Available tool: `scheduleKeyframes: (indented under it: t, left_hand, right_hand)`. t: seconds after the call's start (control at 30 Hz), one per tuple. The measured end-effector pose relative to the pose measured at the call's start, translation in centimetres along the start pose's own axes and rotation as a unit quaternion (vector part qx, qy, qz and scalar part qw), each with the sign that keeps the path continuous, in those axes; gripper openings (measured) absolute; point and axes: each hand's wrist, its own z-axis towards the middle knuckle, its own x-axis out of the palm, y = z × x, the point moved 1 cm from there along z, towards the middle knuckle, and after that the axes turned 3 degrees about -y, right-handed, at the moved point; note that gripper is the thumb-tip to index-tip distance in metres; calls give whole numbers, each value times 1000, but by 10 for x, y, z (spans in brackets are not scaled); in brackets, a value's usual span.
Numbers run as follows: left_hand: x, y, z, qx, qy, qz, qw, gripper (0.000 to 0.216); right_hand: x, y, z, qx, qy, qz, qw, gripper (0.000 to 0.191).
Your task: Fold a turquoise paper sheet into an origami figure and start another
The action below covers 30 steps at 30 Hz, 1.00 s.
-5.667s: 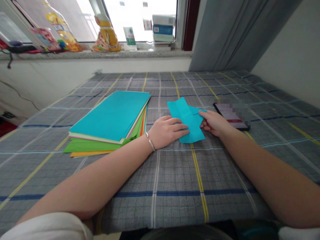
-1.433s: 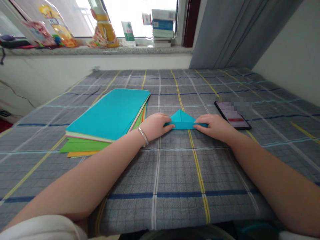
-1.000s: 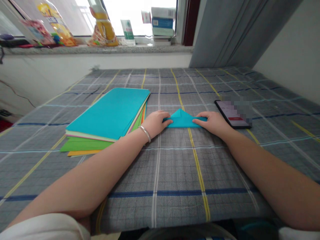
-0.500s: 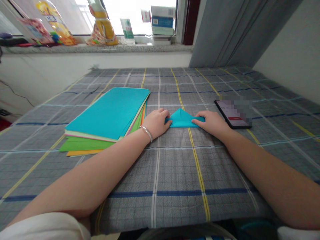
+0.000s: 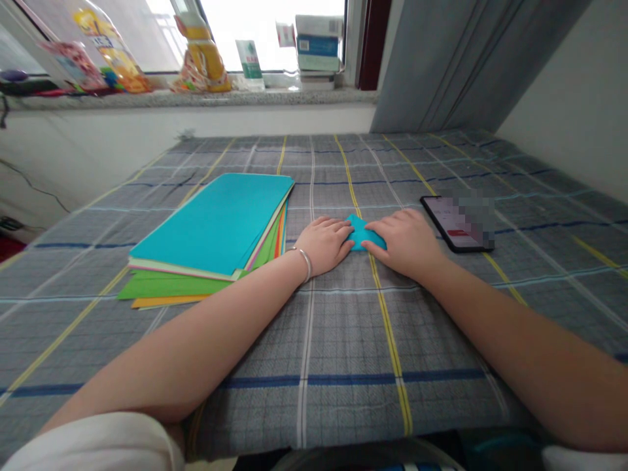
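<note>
A small folded piece of blue paper lies on the tablecloth, its pointed top facing away from me. My left hand rests over its left side with fingers stretched out flat. Over the right side lies my right hand, its thumb and fingers apart and pressing on the paper. Between the fingertips only the middle of the paper shows; both ends are hidden under the hands. A silver bangle circles my left wrist.
A stack of coloured paper sheets, blue on top, lies to the left. To the right is a phone with its screen lit. A checked tablecloth covers the table. Bottles, packets and boxes stand on the windowsill behind.
Both hands have moved inward over the folded paper, from gripping its two ends to lying flat on it. Less of the paper shows now.
</note>
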Motion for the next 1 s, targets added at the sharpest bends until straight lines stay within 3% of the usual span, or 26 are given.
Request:
scheduleKeyframes:
  t: [0.13,0.3,0.47,0.9,1.0]
  left_hand:
    - [6,2,2,6,17,-33,999,41]
    - [4,2,5,-9,-19,-10,1000,32]
    - [2,2,7,-41,-22,-12,999,28]
    - [2,2,7,-54,-22,-13,998,25]
    - [2,-2,5,-28,-27,-11,999,30]
  right_hand:
    - [12,2,4,35,12,62,997,37]
    - [27,-17,9,107,19,153,982,28]
    - [30,-25,12,128,31,212,968,18]
    - [29,-18,12,119,37,143,982,18]
    - [29,-17,11,113,38,148,982,17]
